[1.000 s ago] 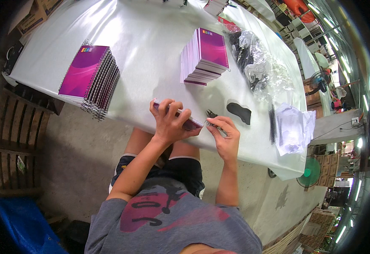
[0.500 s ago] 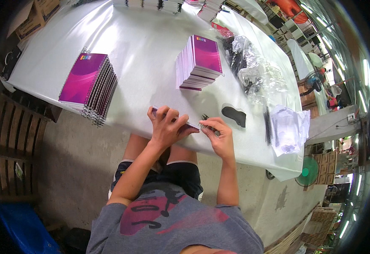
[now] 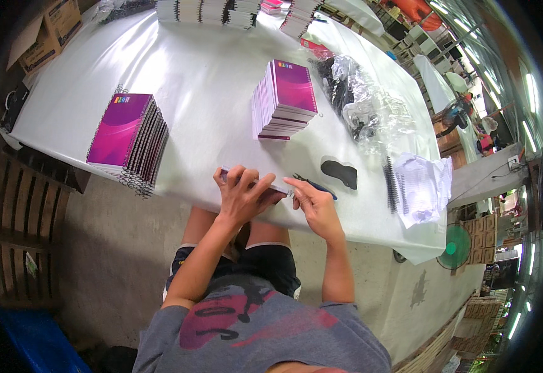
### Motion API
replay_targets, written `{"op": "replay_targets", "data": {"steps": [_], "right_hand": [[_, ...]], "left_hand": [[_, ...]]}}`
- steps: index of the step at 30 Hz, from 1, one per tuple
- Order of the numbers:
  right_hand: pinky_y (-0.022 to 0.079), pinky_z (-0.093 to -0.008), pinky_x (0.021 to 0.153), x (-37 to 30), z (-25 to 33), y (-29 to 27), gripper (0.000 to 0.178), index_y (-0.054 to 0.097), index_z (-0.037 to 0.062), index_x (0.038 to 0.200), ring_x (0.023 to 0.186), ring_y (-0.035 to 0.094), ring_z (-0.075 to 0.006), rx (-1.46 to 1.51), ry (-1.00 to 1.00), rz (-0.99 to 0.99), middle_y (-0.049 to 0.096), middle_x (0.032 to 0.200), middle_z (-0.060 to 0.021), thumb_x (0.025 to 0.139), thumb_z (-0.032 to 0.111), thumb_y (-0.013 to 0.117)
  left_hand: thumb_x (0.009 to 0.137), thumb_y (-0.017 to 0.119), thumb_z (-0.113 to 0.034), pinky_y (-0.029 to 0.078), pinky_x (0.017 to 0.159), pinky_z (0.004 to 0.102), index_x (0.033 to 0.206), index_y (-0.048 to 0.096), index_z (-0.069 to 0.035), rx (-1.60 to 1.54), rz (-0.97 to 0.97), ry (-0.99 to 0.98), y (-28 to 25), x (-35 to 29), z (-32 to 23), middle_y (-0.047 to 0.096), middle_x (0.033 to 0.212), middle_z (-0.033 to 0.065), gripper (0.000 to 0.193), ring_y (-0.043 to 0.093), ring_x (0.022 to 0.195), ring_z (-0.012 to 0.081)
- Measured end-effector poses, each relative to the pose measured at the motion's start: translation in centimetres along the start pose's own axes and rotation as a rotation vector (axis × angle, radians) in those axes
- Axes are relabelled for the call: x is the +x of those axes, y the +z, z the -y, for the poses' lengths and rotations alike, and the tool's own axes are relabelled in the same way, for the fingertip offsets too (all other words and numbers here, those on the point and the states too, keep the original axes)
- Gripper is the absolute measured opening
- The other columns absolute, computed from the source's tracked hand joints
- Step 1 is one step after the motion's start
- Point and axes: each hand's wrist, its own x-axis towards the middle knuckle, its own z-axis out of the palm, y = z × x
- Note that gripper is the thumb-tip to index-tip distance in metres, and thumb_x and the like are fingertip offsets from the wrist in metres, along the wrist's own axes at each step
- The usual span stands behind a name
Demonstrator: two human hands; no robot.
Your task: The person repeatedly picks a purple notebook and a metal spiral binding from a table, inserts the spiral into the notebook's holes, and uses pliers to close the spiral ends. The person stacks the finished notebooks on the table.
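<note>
At the table's near edge, my left hand (image 3: 239, 194) is closed around a thin purple notebook (image 3: 277, 196), its fingers over the top. My right hand (image 3: 319, 212) pinches at the wire coil (image 3: 291, 194) on the notebook's right end, index finger and thumb together there. Just behind my right hand lie pliers (image 3: 319, 186) with blue on the handle. A dark, sole-shaped flat piece (image 3: 340, 172) is a little farther right. Beyond my hands stands a stack of purple-covered notebooks (image 3: 294, 89). Another stack with wire coils along its edges (image 3: 121, 127) stands at the left.
The white-covered table (image 3: 206, 93) holds clear plastic wrapping (image 3: 371, 115) with black coils in it at the right. Crumpled white paper (image 3: 422, 186) lies by the right edge beside a dark coil strip (image 3: 390, 186). More bound books (image 3: 206, 11) stand at the far edge. A slatted wooden pallet (image 3: 23, 217) is at the left.
My right hand has shifted slightly closer to the notebook's coil end, and its fingers are straighter. The pliers behind it show more fully. The whole view has tilted a little.
</note>
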Motion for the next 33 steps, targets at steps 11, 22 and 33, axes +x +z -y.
{"op": "replay_targets", "data": {"steps": [11,22,33], "right_hand": [[0.047,-0.0346,0.07,-0.5,0.4,0.0,0.021,0.06,0.0041,0.108,0.079,0.057,-0.0335,-0.131,-0.197,0.019,0.06,0.091,-0.0143,0.089,0.01,0.053],[0.046,-0.0368,0.051,0.0,-0.5,3.1,0.016,0.062,0.0084,0.084,0.062,0.06,-0.0278,-0.526,-0.43,-0.336,0.06,0.071,-0.007,0.085,0.024,0.061],[0.048,-0.0349,0.069,0.3,-0.1,-0.2,0.029,0.061,0.0038,0.101,0.078,0.061,-0.0281,-0.281,-0.187,0.097,0.063,0.089,-0.0124,0.094,0.027,0.046]], "left_hand": [[0.059,0.077,-0.047,0.026,0.08,0.0446,0.088,0.057,-0.021,-0.111,0.046,0.021,-0.6,0.2,0.5,0.044,0.085,0.0005,0.043,0.039,0.093,0.0233],[0.061,0.075,-0.045,0.023,0.086,0.0507,0.083,0.057,-0.021,-0.167,0.06,-0.025,-0.3,-0.4,0.5,0.045,0.087,-0.0019,0.037,0.041,0.096,0.0208],[0.06,0.077,-0.044,0.026,0.083,0.0448,0.077,0.055,-0.019,-0.181,0.078,0.015,-1.0,0.3,1.0,0.046,0.085,0.0007,0.038,0.042,0.093,0.0224]]}}
